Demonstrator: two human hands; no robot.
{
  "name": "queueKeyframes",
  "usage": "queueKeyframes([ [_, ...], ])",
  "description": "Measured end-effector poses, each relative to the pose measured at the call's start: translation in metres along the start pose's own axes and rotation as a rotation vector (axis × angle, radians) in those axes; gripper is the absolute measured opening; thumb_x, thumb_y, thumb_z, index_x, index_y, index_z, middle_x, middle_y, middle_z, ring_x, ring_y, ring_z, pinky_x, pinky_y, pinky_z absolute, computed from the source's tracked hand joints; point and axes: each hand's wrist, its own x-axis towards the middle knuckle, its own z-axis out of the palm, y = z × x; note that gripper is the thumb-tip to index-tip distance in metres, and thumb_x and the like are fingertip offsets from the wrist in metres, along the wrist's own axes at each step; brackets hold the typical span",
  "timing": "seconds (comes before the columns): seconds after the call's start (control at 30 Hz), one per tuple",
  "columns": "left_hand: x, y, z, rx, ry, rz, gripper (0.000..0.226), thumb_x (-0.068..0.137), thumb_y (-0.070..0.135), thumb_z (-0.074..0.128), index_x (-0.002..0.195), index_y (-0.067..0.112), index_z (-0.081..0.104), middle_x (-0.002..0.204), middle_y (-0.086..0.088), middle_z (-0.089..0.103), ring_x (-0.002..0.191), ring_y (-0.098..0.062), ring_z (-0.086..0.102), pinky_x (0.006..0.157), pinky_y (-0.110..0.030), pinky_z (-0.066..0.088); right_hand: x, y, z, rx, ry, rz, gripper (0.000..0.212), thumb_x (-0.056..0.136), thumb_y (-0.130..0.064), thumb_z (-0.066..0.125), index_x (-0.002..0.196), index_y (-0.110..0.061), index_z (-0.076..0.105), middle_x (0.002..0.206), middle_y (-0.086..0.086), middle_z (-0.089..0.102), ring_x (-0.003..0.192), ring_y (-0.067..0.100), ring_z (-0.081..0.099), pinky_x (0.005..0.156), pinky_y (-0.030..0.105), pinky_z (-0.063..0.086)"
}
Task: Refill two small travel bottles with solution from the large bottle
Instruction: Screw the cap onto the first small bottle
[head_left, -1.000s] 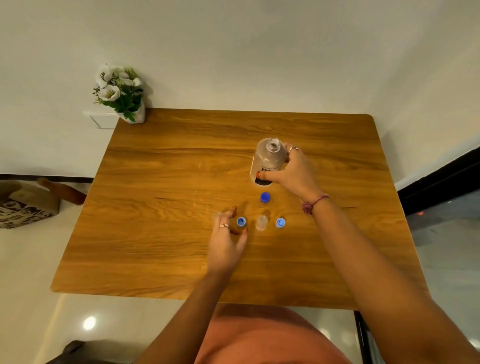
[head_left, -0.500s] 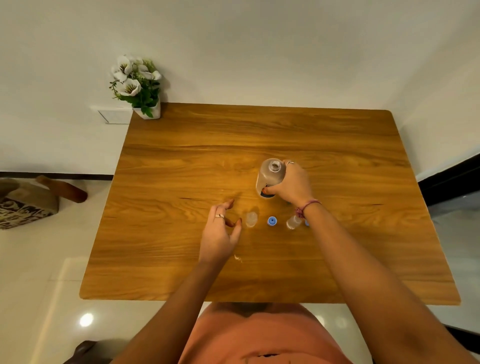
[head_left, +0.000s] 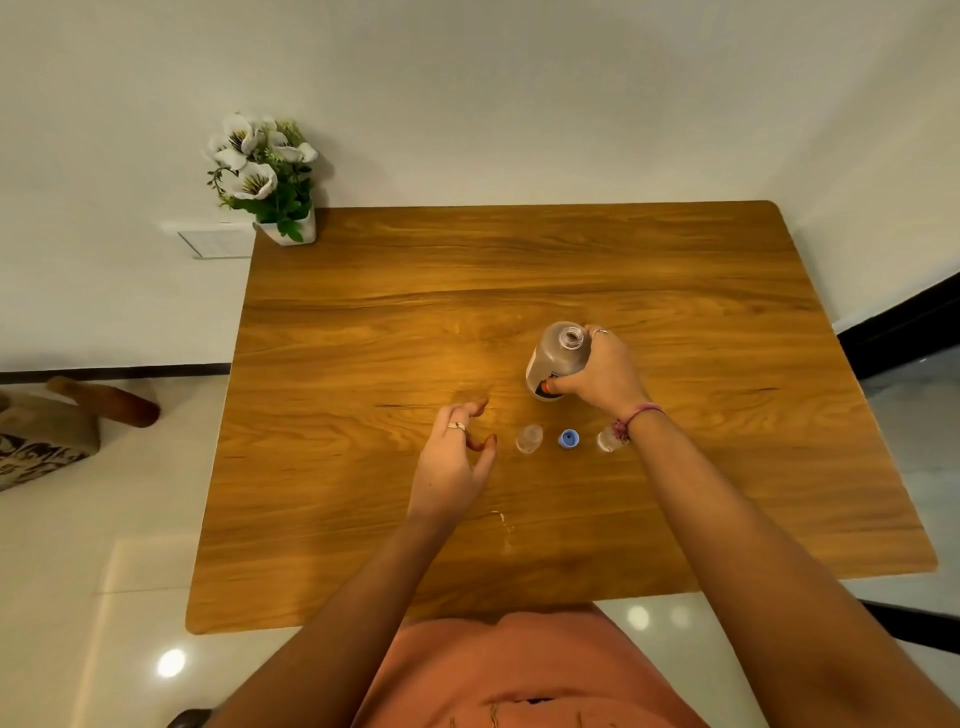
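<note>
Since a moment ago our view has swung left, so the row of small things now sits lower and to the right. Our right hand (head_left: 602, 376) has kept its grip on the large bottle (head_left: 558, 361), whose neck is uncapped and pointing up; it looks to stand on or just above the surface (head_left: 727, 322). Our left hand (head_left: 452, 457) has drifted a little away from the small items and hovers over the wood.

We judge that pouring has not begun: the caps are off and the big bottle is ready.

The fingers of the right hand are curled round the bottle's body, thumb across its front label. The fingers (head_left: 475, 408) of the left hand are loosely spread and relaxed, holding nothing.

One travel bottle (head_left: 529, 438) stands open just right of the left hand. A blue cap (head_left: 569, 439) lies beside it. The second travel bottle (head_left: 607, 440) stands beyond that, partly hidden by our right wrist. A few drops (head_left: 503, 522) glisten nearer to us.
</note>
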Motion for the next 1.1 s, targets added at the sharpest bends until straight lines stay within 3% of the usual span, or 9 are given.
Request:
queueKeyframes([
  [0.17,0.001,-0.002,-0.002,-0.003,-0.011,0.005,0.045,0.088,0.02,0.064,0.13,0.022,0.049,0.114,0.015,0.047,0.084,0.004,0.054,0.067,-0.017,0.052,-0.003,-0.005,-0.003,-0.024,-0.02,0.037,0.077,0.05,-0.02,0.091,0.114,-0.006,0.052,0.117,0.009,0.058,0.109,0.024,0.054,0.092,0.036,0.046],
  [0.33,0.002,-0.004,-0.004,-0.001,-0.023,0.01,0.045,0.088,0.019,0.064,0.13,0.02,0.05,0.113,0.013,0.049,0.082,0.004,0.054,0.068,-0.017,0.051,-0.017,-0.008,-0.022,-0.125,-0.059,0.087,0.09,0.061,-0.016,0.086,0.134,0.0,0.037,0.134,0.015,0.048,0.123,0.027,0.047,0.102,0.04,0.042],
  [0.47,0.003,-0.005,-0.001,0.007,-0.03,0.008,0.045,0.088,0.016,0.065,0.13,0.018,0.051,0.112,0.008,0.053,0.079,0.002,0.054,0.067,-0.013,0.046,-0.055,-0.008,-0.042,-0.08,0.123,0.005,0.057,0.078,-0.015,0.074,0.128,-0.006,0.05,0.118,0.009,0.061,0.104,0.019,0.06,0.089,0.033,0.052],
  [0.53,0.002,-0.004,0.002,-0.006,-0.029,-0.007,0.046,0.086,0.015,0.066,0.129,0.018,0.051,0.111,0.006,0.055,0.081,-0.001,0.055,0.07,-0.018,0.05,-0.075,-0.005,-0.042,-0.106,0.147,-0.018,0.042,0.083,-0.019,0.068,0.123,-0.011,0.055,0.109,0.003,0.064,0.095,0.012,0.061,0.078,0.021,0.052],
  [0.6,0.002,-0.002,0.007,-0.023,-0.04,-0.034,0.048,0.084,0.016,0.068,0.129,0.018,0.051,0.112,0.006,0.056,0.085,-0.004,0.055,0.074,-0.021,0.052,-0.089,0.003,-0.035,-0.137,0.123,-0.018,0.037,0.086,-0.021,0.064,0.121,-0.013,0.055,0.108,0.001,0.063,0.093,0.01,0.06,0.077,0.018,0.05],
  [0.8,0.002,0.003,0.026,-0.024,-0.112,-0.149,0.063,0.076,0.017,0.077,0.131,0.012,0.047,0.125,0.001,0.055,0.105,-0.004,0.05,0.087,-0.017,0.042,-0.107,0.032,0.008,-0.276,-0.01,-0.007,0.043,0.091,-0.022,0.057,0.131,-0.013,0.047,0.132,0.01,0.05,0.116,0.018,0.053,0.095,0.03,0.047],
  [0.97,-0.001,0.004,0.04,-0.019,-0.136,-0.25,0.07,0.074,0.013,0.078,0.135,0.008,0.043,0.133,-0.004,0.053,0.119,-0.012,0.05,0.1,-0.024,0.042,-0.113,0.048,0.04,-0.402,-0.093,-0.076,0.049,0.095,-0.005,0.045,0.142,-0.007,0.03,0.144,0.014,0.036,0.122,0.022,0.049,0.098,0.028,0.042],
  [1.1,-0.001,0.004,0.045,-0.038,-0.105,-0.278,0.07,0.074,0.012,0.079,0.134,0.009,0.045,0.132,-0.005,0.054,0.121,-0.015,0.051,0.103,-0.033,0.044,-0.109,0.053,0.049,-0.439,-0.095,-0.143,0.056,0.091,0.003,0.046,0.143,-0.001,0.025,0.142,0.018,0.037,0.117,0.024,0.052,0.093,0.028,0.046],
])
